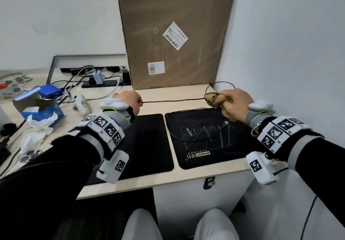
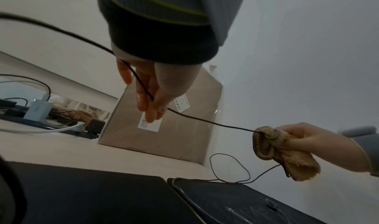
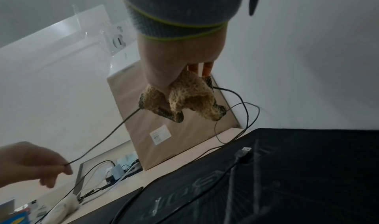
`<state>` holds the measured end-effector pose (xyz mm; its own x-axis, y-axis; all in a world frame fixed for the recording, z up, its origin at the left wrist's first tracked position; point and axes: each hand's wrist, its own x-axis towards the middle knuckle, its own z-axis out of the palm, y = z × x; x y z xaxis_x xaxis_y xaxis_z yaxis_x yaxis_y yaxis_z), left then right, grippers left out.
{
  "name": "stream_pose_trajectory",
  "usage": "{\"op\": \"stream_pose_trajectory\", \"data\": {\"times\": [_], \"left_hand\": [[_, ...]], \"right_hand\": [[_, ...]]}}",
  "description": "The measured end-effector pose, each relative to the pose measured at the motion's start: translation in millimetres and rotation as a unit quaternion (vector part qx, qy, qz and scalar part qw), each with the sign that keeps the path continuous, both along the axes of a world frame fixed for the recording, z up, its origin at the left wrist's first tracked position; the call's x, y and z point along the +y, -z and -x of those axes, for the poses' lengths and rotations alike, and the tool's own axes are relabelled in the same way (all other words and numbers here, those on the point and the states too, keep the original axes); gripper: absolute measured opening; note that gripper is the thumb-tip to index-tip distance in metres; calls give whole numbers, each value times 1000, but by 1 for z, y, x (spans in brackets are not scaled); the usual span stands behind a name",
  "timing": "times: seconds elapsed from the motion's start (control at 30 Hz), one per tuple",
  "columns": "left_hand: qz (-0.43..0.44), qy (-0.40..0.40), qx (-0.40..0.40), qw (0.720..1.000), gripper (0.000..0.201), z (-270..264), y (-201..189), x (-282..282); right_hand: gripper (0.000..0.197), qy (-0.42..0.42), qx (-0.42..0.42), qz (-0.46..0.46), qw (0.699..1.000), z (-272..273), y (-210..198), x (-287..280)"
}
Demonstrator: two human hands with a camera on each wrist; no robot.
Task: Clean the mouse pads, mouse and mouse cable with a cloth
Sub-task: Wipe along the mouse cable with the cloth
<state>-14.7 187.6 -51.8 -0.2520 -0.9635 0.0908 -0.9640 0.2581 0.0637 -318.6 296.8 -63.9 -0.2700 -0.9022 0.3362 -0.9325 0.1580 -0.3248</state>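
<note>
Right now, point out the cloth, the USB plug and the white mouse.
cloth (image 3: pixel 190 96): right wrist view, on the fluffy tan fold below the fingers.
USB plug (image 3: pixel 246 149): right wrist view, on its metal tip.
white mouse (image 1: pixel 81 103): head view, on its top shell.

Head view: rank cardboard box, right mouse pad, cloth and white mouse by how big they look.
1. cardboard box
2. right mouse pad
3. white mouse and cloth: they look alike, and the right hand covers part of the cloth, so unranked.
</note>
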Motion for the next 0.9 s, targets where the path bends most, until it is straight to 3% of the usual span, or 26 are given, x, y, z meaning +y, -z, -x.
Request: {"op": "stream_pose_trajectory", "data": {"times": [0.1,0.17,0.27,0.37,0.6,0.9], "left_hand": [[2,-2,-49,999,28,10,-3,9],[42,48,-67,996,35,24,-5,20],[81,147,-31,985,40,58,-4,43],[69,178,-14,981,29,89,-1,56],[87,172,-51,980,28,84,-7,49],[8,35,-37,999,23,24,-2,11]], "right_hand": [[50,-27,28,4,999,-7,0,0],[51,-46,56,6,997,-17,-4,0],[49,-73,66,4,995,-37,-8,-1],[46,-98,59,15,993,-58,-11,-4],[50,-88,54,-4,995,-52,-4,4],[54,38,-13,-29,999,7,8,14]]}}
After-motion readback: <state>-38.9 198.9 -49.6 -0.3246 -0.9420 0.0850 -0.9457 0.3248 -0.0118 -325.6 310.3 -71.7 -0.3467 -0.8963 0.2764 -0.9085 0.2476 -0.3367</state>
